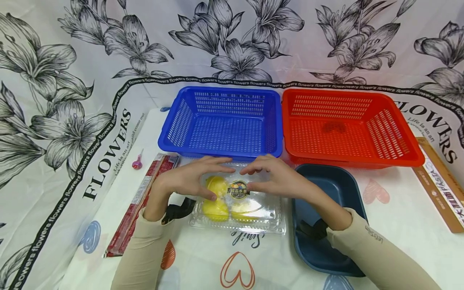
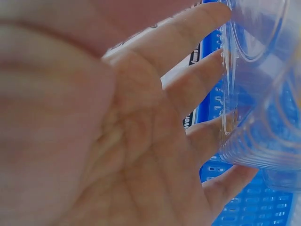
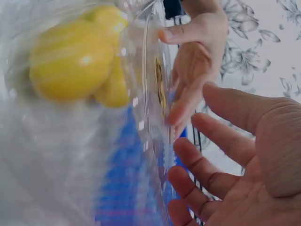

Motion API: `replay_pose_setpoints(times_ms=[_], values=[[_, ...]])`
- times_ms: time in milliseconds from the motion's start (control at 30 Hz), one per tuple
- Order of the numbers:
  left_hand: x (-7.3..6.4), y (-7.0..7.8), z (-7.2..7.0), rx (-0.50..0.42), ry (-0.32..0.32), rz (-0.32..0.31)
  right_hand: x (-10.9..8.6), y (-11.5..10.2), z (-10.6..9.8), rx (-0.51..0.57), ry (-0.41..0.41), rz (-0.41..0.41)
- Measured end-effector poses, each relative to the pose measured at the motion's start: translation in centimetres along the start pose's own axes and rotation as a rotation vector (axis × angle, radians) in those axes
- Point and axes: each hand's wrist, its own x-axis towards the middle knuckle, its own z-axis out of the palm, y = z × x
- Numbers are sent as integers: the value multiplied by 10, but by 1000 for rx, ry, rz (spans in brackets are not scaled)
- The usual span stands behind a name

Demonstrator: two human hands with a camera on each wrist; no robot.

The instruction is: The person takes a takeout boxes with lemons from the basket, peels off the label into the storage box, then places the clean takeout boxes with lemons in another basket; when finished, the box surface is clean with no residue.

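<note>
A clear plastic clamshell box lies on the cloth, its lid down and a round dark label on top. Several yellow fruits, seemingly lemons, show through its left part. Over the box's left side my left hand is spread, thumb and fingers apart; its fingertips lie at or on the lid's edge. My right hand hovers over the right half with loosely bent fingers, the thumb near the label. Neither hand grips anything. Whether the right fingertips touch the lid, I cannot tell.
Behind the box stand a blue basket and a red basket, side by side. A dark blue tub sits at the right under my forearm. Red long packets and a small pink item lie left; a brown pasta box lies far right.
</note>
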Motion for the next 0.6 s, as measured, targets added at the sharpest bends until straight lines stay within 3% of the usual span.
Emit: replay_pose_setpoints(times_ms=[167,400,600], values=[[0,2,0,-21,-1,-14,8,-1,8,-70,-37,13],[1,2,1,-32,0,-27,11,-3,16,-225,-56,90],[1,1,1,-26,2,-28,10,-3,20,-259,-30,71]])
